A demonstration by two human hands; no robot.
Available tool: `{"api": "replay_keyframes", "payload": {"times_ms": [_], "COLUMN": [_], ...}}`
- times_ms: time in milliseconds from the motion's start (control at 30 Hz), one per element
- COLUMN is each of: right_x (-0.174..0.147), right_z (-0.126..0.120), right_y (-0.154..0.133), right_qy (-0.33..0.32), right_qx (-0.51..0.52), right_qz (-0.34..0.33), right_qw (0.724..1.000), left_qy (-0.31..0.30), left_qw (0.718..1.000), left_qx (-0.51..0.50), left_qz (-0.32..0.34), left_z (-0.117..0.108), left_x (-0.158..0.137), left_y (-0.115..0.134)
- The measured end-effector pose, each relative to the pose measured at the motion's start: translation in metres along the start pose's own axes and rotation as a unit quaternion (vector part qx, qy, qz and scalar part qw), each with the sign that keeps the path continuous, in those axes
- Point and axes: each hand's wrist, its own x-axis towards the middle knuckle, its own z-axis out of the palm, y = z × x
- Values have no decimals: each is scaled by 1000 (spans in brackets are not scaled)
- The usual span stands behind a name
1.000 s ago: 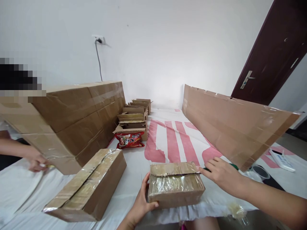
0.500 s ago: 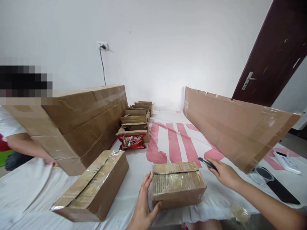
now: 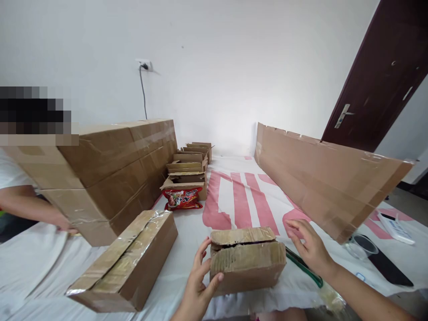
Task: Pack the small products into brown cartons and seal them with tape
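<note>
A small cardboard box (image 3: pixel 249 261) sits in front of me, its top flaps parted along a narrow gap. My left hand (image 3: pixel 202 276) rests against the box's left side, fingers spread with the thumb on the front. Right of the box, my right hand (image 3: pixel 306 245) hovers with bent, parted fingers and nothing in it. Under it a green utility knife (image 3: pixel 306 268) lies on the cloth. A longer cardboard box (image 3: pixel 127 263) with a slit along its top stands at the left. Behind it leans a red snack packet (image 3: pixel 183 199).
Stacked cartons (image 3: pixel 123 165) form a wall on the left, beside a row of open boxes (image 3: pixel 187 167). A cardboard panel (image 3: pixel 321 178) stands on the right. Near it lie a tape roll (image 3: pixel 364 246) and a black phone-like slab (image 3: pixel 391 267). Another person's arm (image 3: pixel 36 207) shows at far left.
My right hand has let go of the utility knife, which now lies beside the box. The box's top flaps have lifted and the gap between them is wider.
</note>
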Motion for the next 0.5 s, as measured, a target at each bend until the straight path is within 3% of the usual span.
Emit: {"api": "replay_keyframes", "payload": {"times_ms": [100,200,333,500], "right_x": [3,3,6,9], "right_z": [-11,-7,8,14], "right_y": [-45,-75,-86,-88], "right_qy": [-16,-93,-123,-134], "right_qx": [47,60,31,-2], "right_qz": [-69,-64,-19,-9], "right_qw": [996,992,992,991], "left_qy": [8,9,6,8], "left_qw": [1000,999,999,999], "left_qx": [-18,-31,-30,-27], "left_qz": [-23,-37,-42,-33], "left_z": [4,6,6,6], "left_x": [-2,-4,-4,-6], "left_y": [-3,-4,-4,-5]}}
